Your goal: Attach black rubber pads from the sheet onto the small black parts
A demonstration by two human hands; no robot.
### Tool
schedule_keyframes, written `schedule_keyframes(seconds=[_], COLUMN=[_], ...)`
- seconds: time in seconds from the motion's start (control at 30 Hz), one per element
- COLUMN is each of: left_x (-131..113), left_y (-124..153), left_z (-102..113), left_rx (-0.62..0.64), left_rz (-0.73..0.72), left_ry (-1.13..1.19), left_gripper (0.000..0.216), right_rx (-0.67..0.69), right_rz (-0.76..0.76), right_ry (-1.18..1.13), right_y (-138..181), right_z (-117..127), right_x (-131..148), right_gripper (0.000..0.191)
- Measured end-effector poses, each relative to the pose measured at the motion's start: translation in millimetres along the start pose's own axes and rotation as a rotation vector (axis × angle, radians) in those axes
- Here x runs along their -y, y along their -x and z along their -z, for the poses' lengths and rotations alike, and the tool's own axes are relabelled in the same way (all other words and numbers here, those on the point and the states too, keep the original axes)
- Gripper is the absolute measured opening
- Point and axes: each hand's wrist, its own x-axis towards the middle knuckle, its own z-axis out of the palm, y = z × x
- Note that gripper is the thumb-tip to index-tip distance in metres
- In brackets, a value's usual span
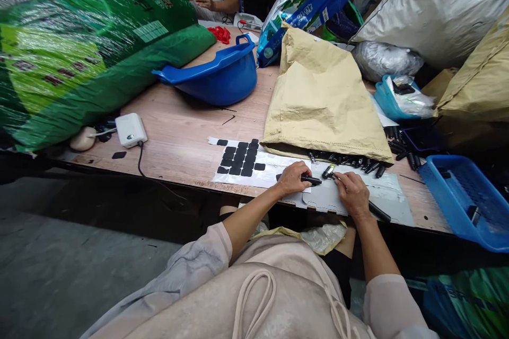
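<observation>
My left hand is closed around a small black cylindrical part at the near edge of the wooden table. My right hand pinches at a small light-tipped piece right beside it; a black stick-like part lies under its wrist. Both hands rest on a white backing sheet that carries several black adhesive pads to the left. More black cylindrical parts spill from under a tan paper sack.
A blue basin and a big green sack lie at the back left. A white adapter with a cable sits near the left edge. A blue basket stands at the right. Another person's hands show at the far side.
</observation>
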Motion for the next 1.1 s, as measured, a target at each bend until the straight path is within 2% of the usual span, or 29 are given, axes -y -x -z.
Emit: schedule_keyframes(seconds=[0.17,0.37,0.5,0.6,0.7,0.77,0.87,1.0,1.1], left_x=[0,4,-5,-19,-28,-27,-13,11,18], left_y=[1,-1,12,45,85,106,120,117,113], left_z=[0,-2,3,7,3,-5,-21,-39,-44], left_rx=[0.009,-0.003,0.037,0.164,0.378,0.489,0.547,0.560,0.624], left_rz=[-0.033,-0.100,-0.161,-0.226,-0.247,-0.195,0.020,0.325,0.433], left_ry=[-0.028,-0.062,-0.037,0.079,0.182,0.171,0.072,-0.090,-0.165], left_gripper=[0.024,0.016,0.017,0.018,0.022,0.024,0.025,0.032,0.038], right_rx=[-0.037,-0.044,-0.047,-0.044,-0.042,-0.044,-0.049,-0.049,-0.050], right_rz=[-0.033,-0.038,-0.035,-0.047,-0.054,-0.052,-0.050,-0.060,-0.069], right_ry=[0.031,0.124,0.140,0.133,0.129,0.132,0.137,0.138,0.133], right_y=[-4,-5,-5,-4,-4,-4,-4,-4,-4], right_z=[-4,-4,-4,-4,-5,-5,-6,-6,-7], right_x=[8,15,16,16,16,16,15,15,15], right_gripper=[0.022,0.021,0.020,0.020,0.021,0.020,0.020,0.020,0.020])
